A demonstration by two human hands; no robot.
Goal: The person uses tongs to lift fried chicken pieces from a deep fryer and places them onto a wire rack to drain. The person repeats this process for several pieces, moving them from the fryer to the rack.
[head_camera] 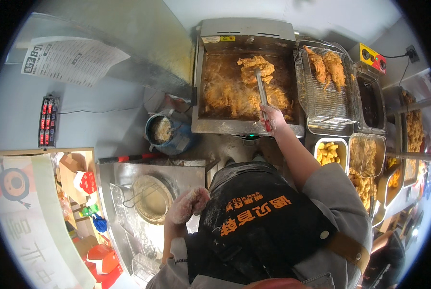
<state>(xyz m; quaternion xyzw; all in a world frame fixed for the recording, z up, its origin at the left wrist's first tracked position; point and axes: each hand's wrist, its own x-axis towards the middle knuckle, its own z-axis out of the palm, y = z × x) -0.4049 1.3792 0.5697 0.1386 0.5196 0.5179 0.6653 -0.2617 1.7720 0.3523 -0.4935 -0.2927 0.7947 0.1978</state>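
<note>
My right hand (pixel 273 120) is closed round the red-ended handle of metal tongs (pixel 261 90). The tips of the tongs grip a large battered fried piece (pixel 256 68) over the deep fryer (pixel 219 126). Below and beside it, more battered pieces (pixel 230 97) fry in bubbling brown oil, partly veiled by steam. My left hand (pixel 190 206), coated in flour, is held curled near my apron, beside a round bowl of batter (pixel 152 199); whether its fingers hold anything cannot be seen.
Right of the fryer, a wire rack (pixel 327 97) bears fried pieces, with trays of fried food (pixel 363 173) below. A blue bin (pixel 170 135) stands left of the fryer. A floured steel counter (pixel 186 173) is at my left. Another person (pixel 385 253) is at the lower right.
</note>
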